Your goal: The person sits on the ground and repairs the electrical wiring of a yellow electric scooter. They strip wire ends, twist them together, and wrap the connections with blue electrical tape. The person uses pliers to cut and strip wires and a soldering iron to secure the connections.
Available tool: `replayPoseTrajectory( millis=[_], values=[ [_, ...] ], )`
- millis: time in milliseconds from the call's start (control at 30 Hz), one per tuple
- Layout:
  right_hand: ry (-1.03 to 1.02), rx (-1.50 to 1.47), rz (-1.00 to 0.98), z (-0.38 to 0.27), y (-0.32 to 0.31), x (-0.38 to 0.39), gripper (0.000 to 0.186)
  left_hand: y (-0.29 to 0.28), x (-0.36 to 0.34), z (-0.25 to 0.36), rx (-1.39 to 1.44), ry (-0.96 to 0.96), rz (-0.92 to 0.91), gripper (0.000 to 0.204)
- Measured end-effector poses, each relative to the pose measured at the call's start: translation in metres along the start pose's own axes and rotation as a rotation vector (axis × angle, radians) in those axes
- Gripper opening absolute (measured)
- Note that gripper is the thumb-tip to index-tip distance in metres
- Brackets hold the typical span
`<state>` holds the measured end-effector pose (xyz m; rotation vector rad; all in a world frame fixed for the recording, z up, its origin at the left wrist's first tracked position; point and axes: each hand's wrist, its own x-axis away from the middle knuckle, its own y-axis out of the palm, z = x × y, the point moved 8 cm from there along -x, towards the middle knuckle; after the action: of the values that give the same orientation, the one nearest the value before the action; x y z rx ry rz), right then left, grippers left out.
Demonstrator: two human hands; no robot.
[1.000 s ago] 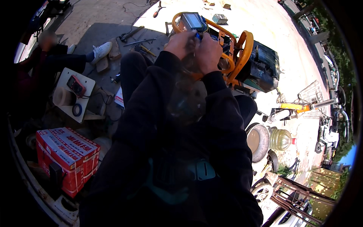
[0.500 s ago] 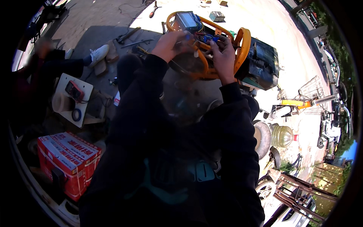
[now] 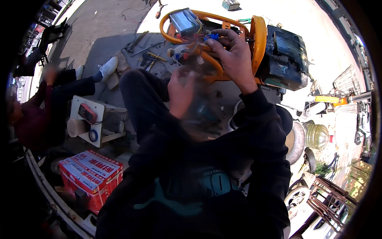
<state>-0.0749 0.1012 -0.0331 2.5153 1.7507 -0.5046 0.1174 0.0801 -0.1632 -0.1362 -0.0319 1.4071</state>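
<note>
My right hand [image 3: 235, 59] pinches a blue plug connector [image 3: 213, 37] among thin coloured wires, above the orange tubular vehicle frame [image 3: 258, 46]. A silver finned controller box [image 3: 184, 22] rests on the far left of this frame, with the wires running out of it. My left hand [image 3: 181, 92] is lower and nearer to me, apart from the wires; its fingers are smeared by motion, so what they hold, if anything, is unclear. Just beyond it hang a white and a red-blue part [image 3: 182, 53], both blurred. A black box [image 3: 284, 57] sits at the frame's right end.
Hand tools, including pliers [image 3: 157, 55] and a hammer [image 3: 137, 41], lie on the ground left of the frame. A small white stool [image 3: 102, 111] carries a red multimeter [image 3: 87, 113] and blue tape [image 3: 93, 135]. A red carton [image 3: 91, 177] stands nearby. Another person [image 3: 36, 107] sits at left.
My left hand has left the wires and come down toward me. My right hand keeps its pinch on the blue connector. The view has shifted, showing more of the ground at left.
</note>
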Motion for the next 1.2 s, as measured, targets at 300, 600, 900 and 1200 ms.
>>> replayPoseTrajectory(
  millis=[300,600,900,1200],
  values=[
    [-0.008,-0.202,0.076,0.012,-0.001,-0.014,0.036,0.054,-0.018,0.019,0.205,-0.202,-0.269,0.030],
    [0.294,-0.250,0.068,-0.005,-0.029,0.054,0.036,0.051,0.002,0.070,0.635,-0.563,-0.448,0.037],
    [0.450,-0.404,-0.177,0.038,0.008,0.112,0.038,0.042,-0.001,0.066,0.686,-0.605,-0.509,0.038],
    [-0.202,0.611,0.191,-0.012,-0.025,0.093,0.013,0.030,-0.012,0.061,0.484,-0.610,-0.562,0.034]
  ],
)
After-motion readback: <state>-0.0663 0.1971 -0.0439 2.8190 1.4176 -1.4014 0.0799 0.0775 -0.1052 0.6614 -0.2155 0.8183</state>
